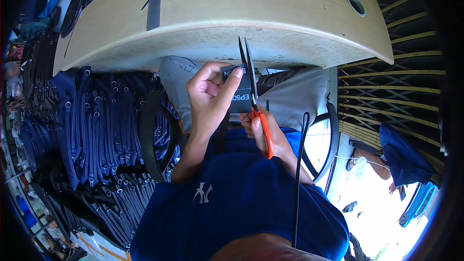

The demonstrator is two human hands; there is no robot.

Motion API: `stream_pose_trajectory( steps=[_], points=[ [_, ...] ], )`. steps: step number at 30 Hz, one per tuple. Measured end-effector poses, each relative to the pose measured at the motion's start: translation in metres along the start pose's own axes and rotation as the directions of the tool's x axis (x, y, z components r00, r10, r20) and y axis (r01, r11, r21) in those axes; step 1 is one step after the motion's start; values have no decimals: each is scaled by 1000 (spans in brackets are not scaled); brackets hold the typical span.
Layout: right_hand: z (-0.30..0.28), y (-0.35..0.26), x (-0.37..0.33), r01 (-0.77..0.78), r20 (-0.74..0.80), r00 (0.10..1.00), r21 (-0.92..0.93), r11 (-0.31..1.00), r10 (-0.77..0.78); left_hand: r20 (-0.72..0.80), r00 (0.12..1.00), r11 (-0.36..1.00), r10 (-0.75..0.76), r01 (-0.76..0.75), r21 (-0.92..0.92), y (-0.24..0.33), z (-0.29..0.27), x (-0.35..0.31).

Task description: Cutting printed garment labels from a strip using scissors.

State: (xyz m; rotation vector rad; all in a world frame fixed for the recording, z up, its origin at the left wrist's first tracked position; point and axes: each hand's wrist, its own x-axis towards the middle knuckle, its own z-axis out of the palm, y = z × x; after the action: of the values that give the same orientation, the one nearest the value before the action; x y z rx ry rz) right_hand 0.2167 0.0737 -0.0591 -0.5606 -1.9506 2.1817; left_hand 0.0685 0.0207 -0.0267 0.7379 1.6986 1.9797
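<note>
My left hand (209, 92) pinches the upper end of a dark strip with white printing (239, 98) between thumb and fingers. The strip hangs over my lap, just in front of the table edge. In my right hand (271, 128) is a pair of scissors with orange handles (266, 140). Their dark blades point away from me toward the table and stand a little apart at the tips. They run along the right side of the strip, close to my left thumb. Whether the strip's edge lies between the blades, I cannot tell.
A pale wooden table (270, 0) curves ahead, with a long grey strip (154, 2) on it. Many navy straps with metal rings (99, 125) hang at left. Chair armrests (153, 137) flank me. A folding metal gate (386, 87) and a blue cloth (402, 157) are at right.
</note>
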Motion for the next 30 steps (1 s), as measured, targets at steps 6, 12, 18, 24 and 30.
stream_pose_trajectory(
  steps=[6, 12, 18, 24, 30],
  points=[
    [0, -1, 0, 12, -20, 1000, -23, 1000, -12, 5, 1000, 1000, 22, -22, 2, 1, 1, 0],
    [2, -8, 2, 5, -20, 1000, -45, 999, -6, 0, 1000, 1000, 1, -1, 2, 2, 0, -1],
    [6, -19, 4, 39, -67, 997, -26, 999, -41, 3, 1000, 1000, -4, 4, 31, 3, -1, 1],
    [5, -20, 5, 45, -98, 993, -141, 989, -60, -4, 1000, 1000, -7, 7, 5, 7, 0, 3],
    [-1, -8, 2, -23, -51, 998, -25, 999, 22, 14, 1000, 1000, -6, 6, 14, 0, -3, 3]
  ],
)
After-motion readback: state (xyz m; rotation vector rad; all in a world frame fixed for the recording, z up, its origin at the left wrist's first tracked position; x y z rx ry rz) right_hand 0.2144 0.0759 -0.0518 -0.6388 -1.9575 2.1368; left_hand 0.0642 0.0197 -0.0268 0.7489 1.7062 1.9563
